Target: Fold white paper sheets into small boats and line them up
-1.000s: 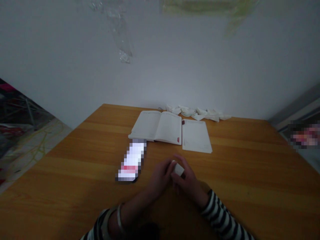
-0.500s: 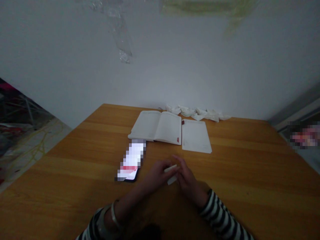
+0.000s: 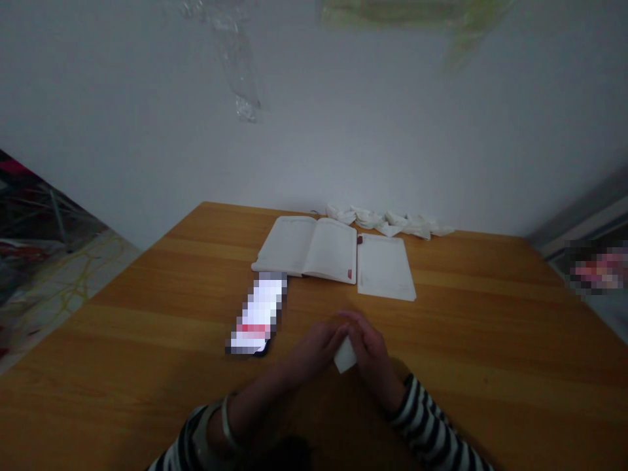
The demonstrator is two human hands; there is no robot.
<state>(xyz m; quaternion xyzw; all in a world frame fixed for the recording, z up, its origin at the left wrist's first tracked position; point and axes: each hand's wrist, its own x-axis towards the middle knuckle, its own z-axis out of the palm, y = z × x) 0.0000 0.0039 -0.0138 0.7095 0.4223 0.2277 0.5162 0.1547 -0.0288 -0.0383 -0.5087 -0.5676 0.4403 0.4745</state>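
Observation:
A small piece of white paper (image 3: 345, 357) sits between my two hands above the front part of the wooden table. My left hand (image 3: 318, 350) closes on it from the left, with the thumb at its upper edge. From the right, my right hand (image 3: 371, 345) grips the same piece, its fingers curled over the top and meeting the left fingertips. Most of the paper's upper part is hidden by the fingers. Left of my hands lies a phone (image 3: 260, 314) with a lit, blurred-out screen.
An open notebook (image 3: 331, 252) lies behind the phone, with loose white sheets (image 3: 385, 267) at its right. Crumpled white tissues (image 3: 387, 220) line the table's back edge against the wall (image 3: 304, 131). The wooden table (image 3: 490, 327) stretches to both sides.
The paper has turned between my hands; its lower corner now hangs down and its top strip is covered. My fingers have drawn closer together, the right ones folding over.

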